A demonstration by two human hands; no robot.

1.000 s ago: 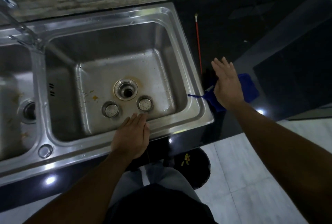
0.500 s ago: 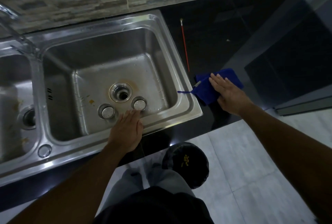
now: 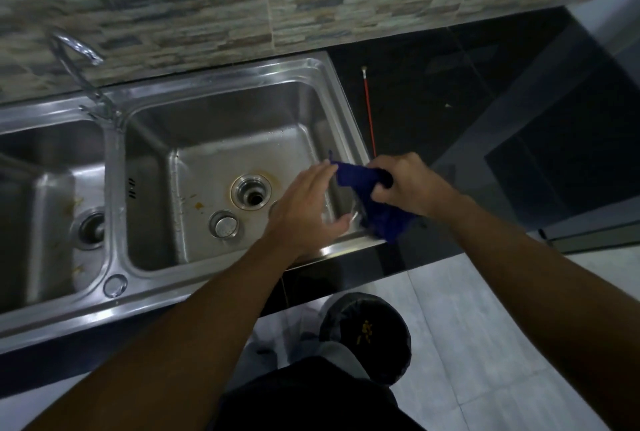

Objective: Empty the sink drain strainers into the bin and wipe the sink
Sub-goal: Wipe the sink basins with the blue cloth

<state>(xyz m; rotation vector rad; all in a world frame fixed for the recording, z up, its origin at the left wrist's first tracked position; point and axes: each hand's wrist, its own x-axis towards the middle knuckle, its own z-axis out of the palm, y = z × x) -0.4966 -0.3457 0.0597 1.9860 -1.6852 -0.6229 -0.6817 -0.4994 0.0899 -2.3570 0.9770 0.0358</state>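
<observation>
Round strainer on sink floor, blue cloth crumpled

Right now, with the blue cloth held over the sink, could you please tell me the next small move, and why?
I would likely lower the blue cloth into the right basin and begin wiping around the drain. The right hand grips the cloth above the basin's right rim, the left hand reaches its corner, and an orange speck and a brownish ring mark the basin floor.

The left hand covers all but a sliver of one strainer. The cloth hides the front right corner of the sink. The left basin runs off the frame edge. The yellow bits in the bin are too small to identify.
</observation>
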